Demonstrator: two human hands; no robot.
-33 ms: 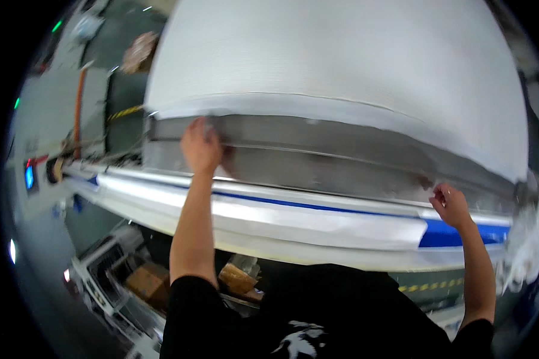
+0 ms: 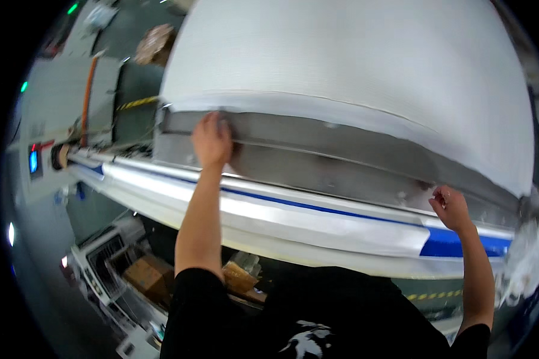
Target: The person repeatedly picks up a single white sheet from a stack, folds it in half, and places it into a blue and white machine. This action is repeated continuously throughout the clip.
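Observation:
A wide white sheet (image 2: 341,66) stretches away from me, its near edge lying over a grey metal plate (image 2: 317,167). My left hand (image 2: 212,142) reaches over the plate's left part, fingertips at the sheet's near edge. Its fingers are bent and close together; whatever they pinch is too small to make out. Lower and to the right, my right hand (image 2: 451,208) is closed at the plate's near edge, thumb and fingers curled together. What it holds, if anything, is hidden. Between my body and the plate runs a long white strip (image 2: 317,227) over a blue surface (image 2: 461,242).
A lit blue screen (image 2: 33,161) and a dark roller end (image 2: 60,156) are at the far left. Below the strip on the left are a cardboard box (image 2: 147,278) and a brown package (image 2: 239,276). Crumpled clear plastic (image 2: 524,257) hangs at the right end.
The whole view has shifted slightly, so the left side of the scene sits further right. Both hands keep about the same places over the metal plate.

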